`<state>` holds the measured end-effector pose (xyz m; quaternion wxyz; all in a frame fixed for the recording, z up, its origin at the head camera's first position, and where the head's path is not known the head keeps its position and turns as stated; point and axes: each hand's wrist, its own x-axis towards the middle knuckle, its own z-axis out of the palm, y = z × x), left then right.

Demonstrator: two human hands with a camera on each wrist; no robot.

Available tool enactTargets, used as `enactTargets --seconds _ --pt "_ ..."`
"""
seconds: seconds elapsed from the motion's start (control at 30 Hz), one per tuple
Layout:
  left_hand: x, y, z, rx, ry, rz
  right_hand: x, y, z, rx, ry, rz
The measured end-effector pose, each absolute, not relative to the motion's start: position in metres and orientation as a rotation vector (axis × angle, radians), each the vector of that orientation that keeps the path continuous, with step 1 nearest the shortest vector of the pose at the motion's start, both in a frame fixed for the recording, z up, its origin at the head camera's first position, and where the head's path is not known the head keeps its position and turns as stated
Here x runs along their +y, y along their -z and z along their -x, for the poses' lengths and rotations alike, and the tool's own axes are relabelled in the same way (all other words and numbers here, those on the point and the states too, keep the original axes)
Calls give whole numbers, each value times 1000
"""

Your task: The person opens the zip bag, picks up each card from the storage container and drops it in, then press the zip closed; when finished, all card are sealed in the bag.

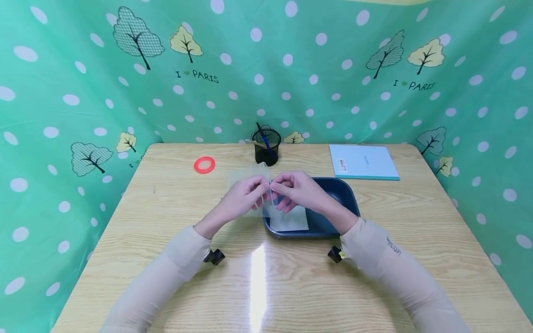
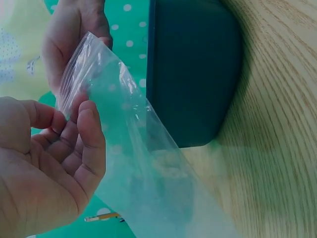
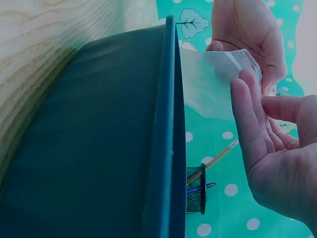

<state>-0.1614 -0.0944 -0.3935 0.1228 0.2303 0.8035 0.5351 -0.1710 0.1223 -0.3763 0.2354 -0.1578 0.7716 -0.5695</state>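
A clear plastic zip bag (image 2: 133, 124) hangs between my two hands, its zip edge upward in the left wrist view. My left hand (image 1: 245, 195) pinches the bag's top edge between thumb and forefinger. Facing it, my right hand (image 1: 303, 190) pinches the same edge, fingertips almost touching the left ones. Beneath the right hand stands a dark blue tray (image 1: 325, 224). A pale, flat sheet or packet (image 1: 293, 221) lies in the tray's left part; its upper end is hidden by the hand and the bag.
Behind the hands stands a black mesh pen cup (image 1: 269, 155) with a pen and a pencil. A red tape ring (image 1: 204, 165) lies at the back left of the table. Toward the back right is a light blue notebook (image 1: 362, 162).
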Motion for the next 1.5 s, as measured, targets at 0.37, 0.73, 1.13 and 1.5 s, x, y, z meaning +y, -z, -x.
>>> enactTargets --seconds 0.37,0.73,1.13,1.5 --pt "-93 395 157 2386 -1634 -612 135 378 179 2237 1606 259" --pt "-93 383 158 2509 -1573 -750 142 371 176 2274 1552 301" --pt "-88 372 159 2557 -1514 -822 138 367 173 2302 1475 326" --pt "-100 357 154 2571 -1452 -851 159 364 191 2493 1412 284"
